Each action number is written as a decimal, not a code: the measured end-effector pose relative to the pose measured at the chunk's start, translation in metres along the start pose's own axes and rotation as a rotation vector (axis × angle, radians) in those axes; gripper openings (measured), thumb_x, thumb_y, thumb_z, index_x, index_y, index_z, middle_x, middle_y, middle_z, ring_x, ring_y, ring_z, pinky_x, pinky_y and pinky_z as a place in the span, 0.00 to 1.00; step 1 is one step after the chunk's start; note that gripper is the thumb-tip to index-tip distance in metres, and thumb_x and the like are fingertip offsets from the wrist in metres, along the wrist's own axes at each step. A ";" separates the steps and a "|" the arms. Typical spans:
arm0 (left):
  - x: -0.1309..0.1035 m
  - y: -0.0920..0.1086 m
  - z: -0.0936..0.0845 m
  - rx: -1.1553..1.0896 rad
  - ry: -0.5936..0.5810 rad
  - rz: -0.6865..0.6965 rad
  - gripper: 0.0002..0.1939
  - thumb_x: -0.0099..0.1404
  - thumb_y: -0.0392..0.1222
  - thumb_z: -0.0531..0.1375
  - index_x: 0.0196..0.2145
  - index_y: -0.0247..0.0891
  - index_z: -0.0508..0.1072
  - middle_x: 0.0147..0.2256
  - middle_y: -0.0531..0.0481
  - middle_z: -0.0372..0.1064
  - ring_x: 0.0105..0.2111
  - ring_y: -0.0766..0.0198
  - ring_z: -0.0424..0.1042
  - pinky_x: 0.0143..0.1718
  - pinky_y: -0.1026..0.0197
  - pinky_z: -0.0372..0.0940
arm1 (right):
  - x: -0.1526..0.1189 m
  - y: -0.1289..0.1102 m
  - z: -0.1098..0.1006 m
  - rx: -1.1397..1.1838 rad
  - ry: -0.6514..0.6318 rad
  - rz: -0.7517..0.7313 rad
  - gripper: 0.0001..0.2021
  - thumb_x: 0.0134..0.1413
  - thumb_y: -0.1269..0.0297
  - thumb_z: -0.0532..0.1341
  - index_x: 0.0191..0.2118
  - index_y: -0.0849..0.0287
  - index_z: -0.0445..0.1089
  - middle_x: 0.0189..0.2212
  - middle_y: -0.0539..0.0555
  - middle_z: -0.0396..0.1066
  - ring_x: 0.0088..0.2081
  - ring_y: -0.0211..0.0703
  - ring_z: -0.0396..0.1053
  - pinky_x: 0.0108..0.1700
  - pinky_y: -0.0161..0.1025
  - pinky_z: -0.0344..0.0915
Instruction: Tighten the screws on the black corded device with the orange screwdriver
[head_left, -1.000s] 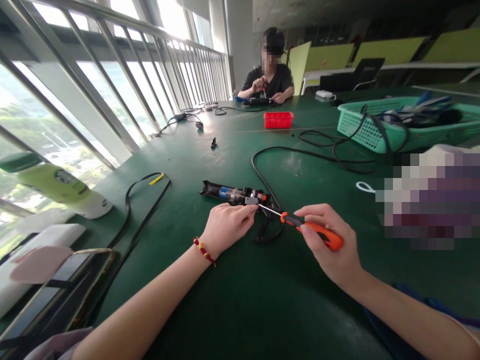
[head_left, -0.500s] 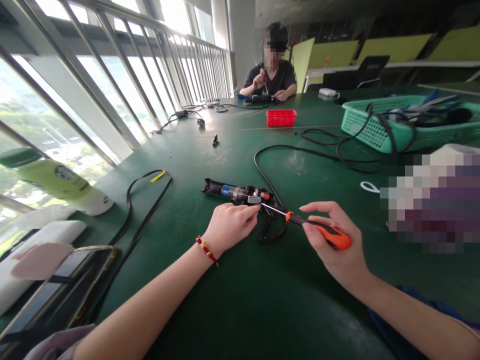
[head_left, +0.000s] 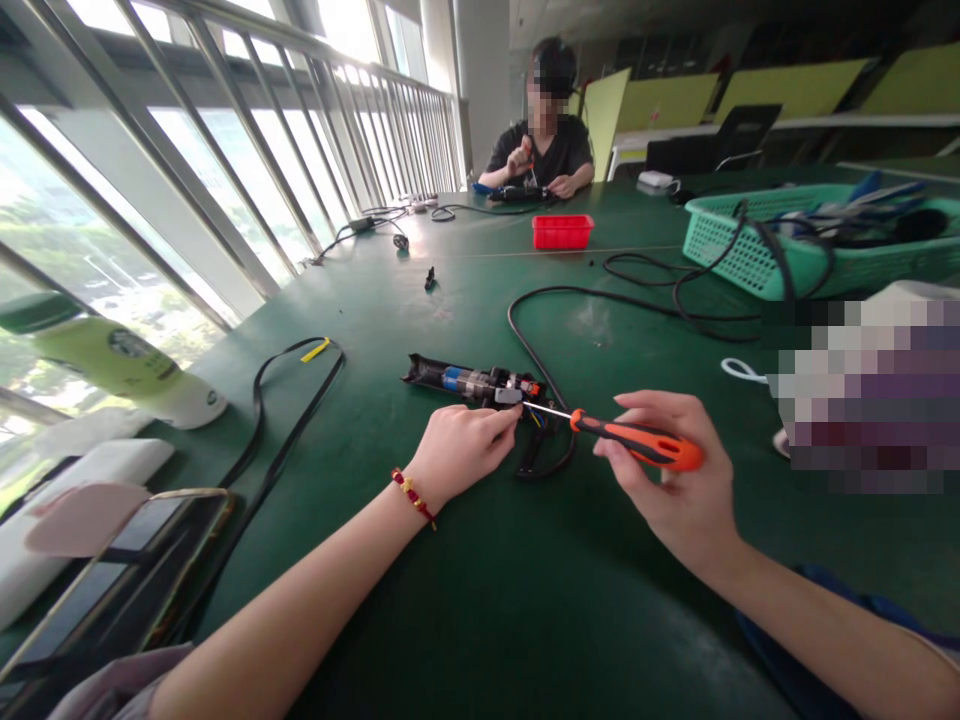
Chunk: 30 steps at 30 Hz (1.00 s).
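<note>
An opened black electric tool lies on the green table in front of me, its blue and metal inner parts and wires exposed. My left hand is closed, its fingertips pressed against a small grey part near the tool's right end. What the fingertips pinch there is partly hidden. In my right hand is a screwdriver with an orange and black handle. Fingers and thumb surround the handle loosely, and its end rests toward the palm. The thin shaft points left, its tip at the grey part beside my left fingertips.
A black cord runs from the tool toward a green basket of tools. Beyond stand a red tray and a small black piece. Leftward are a strap, bottle and phone. Across the table a person works.
My right fingers have shifted on the screwdriver handle, which appears turned, showing more orange, and sits slightly higher. My left hand and the tool stay nearly in place.
</note>
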<state>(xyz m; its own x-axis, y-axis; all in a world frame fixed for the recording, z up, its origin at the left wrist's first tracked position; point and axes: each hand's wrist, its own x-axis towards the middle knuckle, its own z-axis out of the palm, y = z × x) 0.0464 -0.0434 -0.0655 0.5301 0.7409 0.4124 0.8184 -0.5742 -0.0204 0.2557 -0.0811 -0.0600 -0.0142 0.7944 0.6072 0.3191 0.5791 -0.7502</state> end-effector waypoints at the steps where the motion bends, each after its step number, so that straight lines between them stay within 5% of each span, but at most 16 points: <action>1: 0.000 0.000 0.000 -0.001 -0.002 0.000 0.12 0.62 0.38 0.53 0.41 0.41 0.74 0.26 0.54 0.75 0.23 0.67 0.71 0.24 0.65 0.58 | 0.001 0.001 0.000 0.009 0.029 -0.026 0.17 0.46 0.71 0.62 0.44 0.54 0.62 0.32 0.51 0.67 0.33 0.41 0.70 0.37 0.39 0.68; 4: 0.000 0.000 0.001 -0.012 -0.001 -0.005 0.13 0.62 0.38 0.53 0.41 0.41 0.73 0.27 0.54 0.75 0.23 0.67 0.71 0.25 0.65 0.59 | 0.002 0.001 -0.001 -0.019 -0.007 -0.012 0.21 0.45 0.71 0.62 0.47 0.54 0.60 0.30 0.49 0.66 0.30 0.40 0.68 0.34 0.38 0.67; 8: 0.000 0.000 0.001 -0.017 0.002 -0.007 0.12 0.62 0.38 0.52 0.41 0.41 0.73 0.28 0.54 0.75 0.24 0.67 0.71 0.25 0.65 0.59 | 0.000 -0.003 -0.003 -0.104 -0.105 0.053 0.07 0.50 0.68 0.60 0.37 0.54 0.65 0.20 0.45 0.64 0.19 0.33 0.62 0.20 0.32 0.59; 14: 0.000 0.000 0.001 -0.014 -0.004 -0.005 0.13 0.62 0.37 0.53 0.41 0.41 0.73 0.28 0.54 0.75 0.24 0.67 0.72 0.25 0.65 0.58 | 0.002 0.001 -0.001 -0.016 0.020 -0.086 0.23 0.44 0.71 0.62 0.49 0.53 0.60 0.36 0.53 0.65 0.37 0.43 0.68 0.41 0.42 0.68; 16: 0.000 0.000 0.000 -0.018 -0.009 -0.007 0.13 0.62 0.37 0.53 0.42 0.41 0.73 0.28 0.54 0.75 0.24 0.67 0.72 0.25 0.65 0.59 | 0.002 0.000 -0.001 -0.032 -0.013 -0.064 0.24 0.44 0.71 0.62 0.49 0.54 0.59 0.32 0.51 0.65 0.33 0.41 0.67 0.37 0.40 0.68; 21: -0.001 -0.001 0.002 -0.017 -0.011 -0.013 0.13 0.62 0.38 0.52 0.42 0.41 0.73 0.28 0.53 0.75 0.24 0.67 0.72 0.25 0.66 0.59 | 0.000 -0.006 -0.002 -0.105 -0.107 0.040 0.06 0.50 0.67 0.60 0.36 0.54 0.65 0.23 0.47 0.66 0.21 0.34 0.64 0.22 0.31 0.62; 27: 0.001 -0.001 0.001 -0.008 -0.016 -0.010 0.13 0.62 0.38 0.52 0.42 0.41 0.73 0.28 0.53 0.75 0.24 0.66 0.72 0.25 0.65 0.59 | 0.002 0.000 0.001 -0.003 0.030 -0.057 0.22 0.43 0.71 0.62 0.47 0.54 0.61 0.36 0.53 0.66 0.37 0.43 0.68 0.39 0.42 0.68; 30: 0.000 0.000 0.001 -0.009 -0.019 -0.015 0.13 0.62 0.38 0.52 0.42 0.41 0.73 0.28 0.53 0.75 0.24 0.66 0.72 0.25 0.65 0.59 | 0.002 -0.001 -0.001 -0.022 -0.042 -0.011 0.21 0.44 0.71 0.61 0.47 0.55 0.60 0.26 0.47 0.63 0.26 0.37 0.65 0.30 0.36 0.66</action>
<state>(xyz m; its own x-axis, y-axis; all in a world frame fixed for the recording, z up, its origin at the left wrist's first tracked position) 0.0466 -0.0427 -0.0660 0.5222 0.7556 0.3955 0.8241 -0.5664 -0.0060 0.2558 -0.0805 -0.0576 -0.0578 0.7956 0.6031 0.3391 0.5838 -0.7377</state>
